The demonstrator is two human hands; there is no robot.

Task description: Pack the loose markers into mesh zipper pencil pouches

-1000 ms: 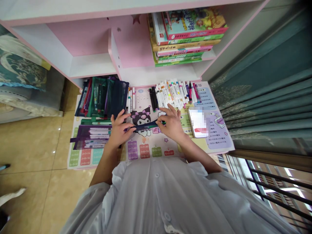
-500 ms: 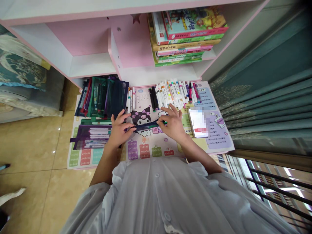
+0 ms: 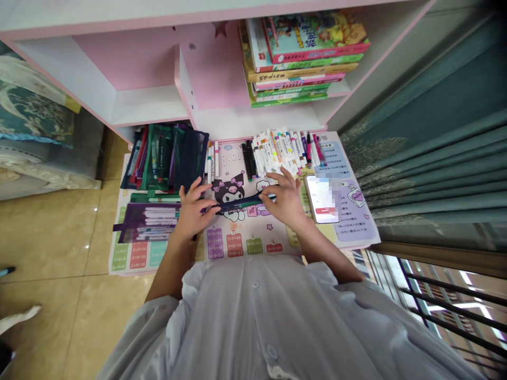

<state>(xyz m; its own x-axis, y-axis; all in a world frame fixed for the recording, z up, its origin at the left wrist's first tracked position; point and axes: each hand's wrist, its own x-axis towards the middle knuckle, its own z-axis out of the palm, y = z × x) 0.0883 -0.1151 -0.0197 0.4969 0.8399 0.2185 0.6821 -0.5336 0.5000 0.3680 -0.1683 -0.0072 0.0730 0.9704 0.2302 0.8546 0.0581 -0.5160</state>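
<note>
A dark blue mesh zipper pouch stretches between my two hands, seen nearly edge-on, with something green showing inside it. My left hand pinches its left end between thumb and finger. At the right end, my right hand pinches the top edge, its other fingers raised. Beneath the pouch lies a printed desk mat with a cartoon figure and times tables. A purple mesh pouch holding several white markers lies left of my left hand. Beyond my right hand is a pile of white markers.
Mesh pouches are stacked at the back left, beside a few loose markers. Black markers lie by the pile. A phone lies right of my right hand. Books fill part of the shelf behind; a curtain hangs right.
My right hand has slid right along the pouch's top edge to its right end. My left hand stays at the left end, nearly still.
</note>
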